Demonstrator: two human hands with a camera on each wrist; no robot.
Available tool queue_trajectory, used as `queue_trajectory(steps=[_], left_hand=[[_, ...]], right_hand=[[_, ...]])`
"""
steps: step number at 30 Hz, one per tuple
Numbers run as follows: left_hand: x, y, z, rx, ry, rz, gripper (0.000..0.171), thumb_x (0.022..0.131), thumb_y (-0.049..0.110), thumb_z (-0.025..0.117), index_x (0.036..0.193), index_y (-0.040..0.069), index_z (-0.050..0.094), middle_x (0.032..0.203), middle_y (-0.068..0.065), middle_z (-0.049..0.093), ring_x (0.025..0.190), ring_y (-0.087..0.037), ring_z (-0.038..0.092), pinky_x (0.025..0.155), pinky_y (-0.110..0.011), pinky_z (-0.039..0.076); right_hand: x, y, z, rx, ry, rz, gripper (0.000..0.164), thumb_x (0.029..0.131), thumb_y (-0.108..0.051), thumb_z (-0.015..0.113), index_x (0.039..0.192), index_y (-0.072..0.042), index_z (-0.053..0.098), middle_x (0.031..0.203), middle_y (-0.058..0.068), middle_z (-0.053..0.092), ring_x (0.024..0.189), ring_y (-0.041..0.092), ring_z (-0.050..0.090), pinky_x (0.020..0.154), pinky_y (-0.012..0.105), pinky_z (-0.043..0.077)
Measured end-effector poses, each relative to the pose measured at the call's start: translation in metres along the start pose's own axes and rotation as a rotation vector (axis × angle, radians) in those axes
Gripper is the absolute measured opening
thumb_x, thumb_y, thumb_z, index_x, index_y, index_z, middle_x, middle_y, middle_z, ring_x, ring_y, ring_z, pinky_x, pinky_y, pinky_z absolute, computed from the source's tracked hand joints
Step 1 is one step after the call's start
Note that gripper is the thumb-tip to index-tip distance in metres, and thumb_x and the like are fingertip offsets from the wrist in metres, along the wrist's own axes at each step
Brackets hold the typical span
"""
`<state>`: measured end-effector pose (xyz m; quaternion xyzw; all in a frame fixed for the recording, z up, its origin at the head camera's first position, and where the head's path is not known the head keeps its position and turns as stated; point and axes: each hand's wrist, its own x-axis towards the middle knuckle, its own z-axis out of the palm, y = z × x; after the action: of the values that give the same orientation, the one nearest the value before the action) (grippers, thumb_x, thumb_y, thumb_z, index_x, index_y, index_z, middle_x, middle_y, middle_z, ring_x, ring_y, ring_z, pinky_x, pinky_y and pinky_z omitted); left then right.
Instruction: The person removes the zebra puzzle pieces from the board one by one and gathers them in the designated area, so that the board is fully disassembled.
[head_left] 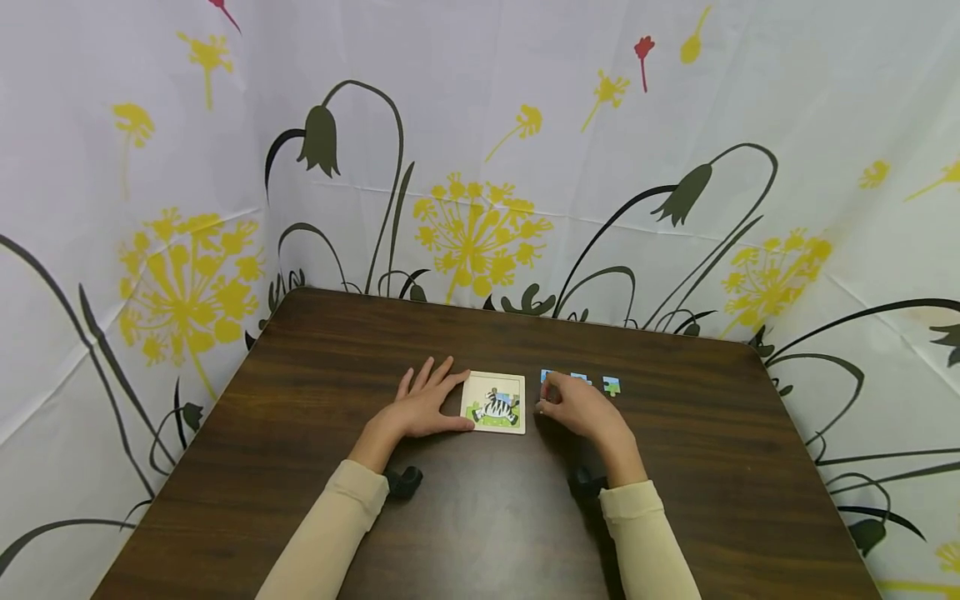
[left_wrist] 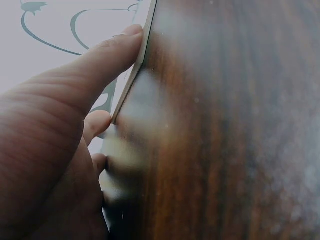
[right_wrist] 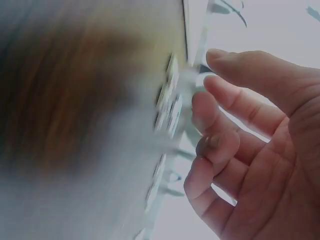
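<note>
A small square wooden puzzle board (head_left: 513,382) with a zebra picture (head_left: 498,407) on green grass lies flat on the table. My left hand (head_left: 422,412) rests at its left side, fingers spread, thumb at the near corner and index finger at the far corner. Seen from the left wrist, the thumb (left_wrist: 112,52) lies along the board's edge. Just right of the board is my right hand (head_left: 587,410), fingers bent loosely, with a gap between thumb and index finger in the right wrist view. Blue and green jigsaw pieces lie around it, one piece (head_left: 611,386) fully visible, others partly hidden.
The dark wood-grain table (head_left: 315,375) extends on all sides of the hands. A white cloth (head_left: 480,100) with yellow and grey flower prints hangs behind it and along both sides. Dark wrist-worn devices (head_left: 405,482) sit at both wrists.
</note>
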<state>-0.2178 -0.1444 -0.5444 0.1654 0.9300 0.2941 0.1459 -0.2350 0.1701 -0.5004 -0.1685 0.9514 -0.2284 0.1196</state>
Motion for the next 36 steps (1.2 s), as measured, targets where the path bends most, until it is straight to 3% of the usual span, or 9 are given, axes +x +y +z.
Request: queue_trajectory(steps=[9, 14, 23, 29, 36], left_hand=[[0.005, -0.002, 0.004, 0.011, -0.025, -0.005, 0.101, 0.093, 0.068, 0.073, 0.173, 0.029, 0.028, 0.184, -0.009, 0.003, 0.169, -0.04, -0.01, 0.131, -0.067, -0.011], [0.004, 0.003, 0.002, 0.005, -0.033, -0.012, 0.1, 0.093, 0.066, 0.075, 0.173, 0.029, 0.028, 0.184, -0.007, 0.002, 0.169, -0.038, -0.011, 0.131, -0.067, -0.012], [0.001, 0.004, 0.001, 0.004, -0.029, -0.01, 0.103, 0.091, 0.069, 0.075, 0.173, 0.029, 0.028, 0.184, -0.009, 0.002, 0.169, -0.04, -0.01, 0.131, -0.067, -0.013], [0.004, -0.001, 0.003, 0.008, -0.023, -0.008, 0.1, 0.093, 0.065, 0.075, 0.173, 0.029, 0.027, 0.184, -0.008, 0.002, 0.169, -0.039, -0.011, 0.131, -0.067, -0.012], [0.007, -0.008, 0.004, 0.04, -0.02, -0.027, 0.1, 0.093, 0.07, 0.072, 0.173, 0.035, 0.024, 0.184, -0.002, -0.001, 0.17, -0.035, -0.012, 0.132, -0.064, -0.013]], right_hand=[[0.02, -0.039, 0.015, -0.013, -0.086, -0.064, 0.032, 0.103, -0.025, 0.074, 0.132, -0.014, 0.068, 0.095, 0.002, 0.072, 0.074, 0.015, 0.062, 0.069, 0.034, 0.053], [0.03, -0.052, 0.022, -0.076, -0.11, -0.06, 0.039, 0.102, -0.027, 0.076, 0.139, -0.016, 0.068, 0.093, 0.002, 0.073, 0.072, 0.014, 0.063, 0.066, 0.036, 0.054], [0.034, -0.058, 0.027, -0.073, -0.116, -0.039, 0.032, 0.1, -0.029, 0.079, 0.129, -0.019, 0.069, 0.086, -0.001, 0.067, 0.067, 0.015, 0.061, 0.06, 0.033, 0.048], [0.032, -0.058, 0.025, -0.039, -0.127, -0.042, 0.035, 0.101, -0.028, 0.078, 0.131, -0.014, 0.066, 0.087, 0.0, 0.067, 0.068, 0.015, 0.06, 0.063, 0.033, 0.049], [0.038, -0.059, 0.025, 0.006, -0.147, -0.049, 0.031, 0.101, -0.024, 0.078, 0.126, -0.012, 0.066, 0.086, 0.001, 0.067, 0.068, 0.016, 0.061, 0.062, 0.032, 0.05]])
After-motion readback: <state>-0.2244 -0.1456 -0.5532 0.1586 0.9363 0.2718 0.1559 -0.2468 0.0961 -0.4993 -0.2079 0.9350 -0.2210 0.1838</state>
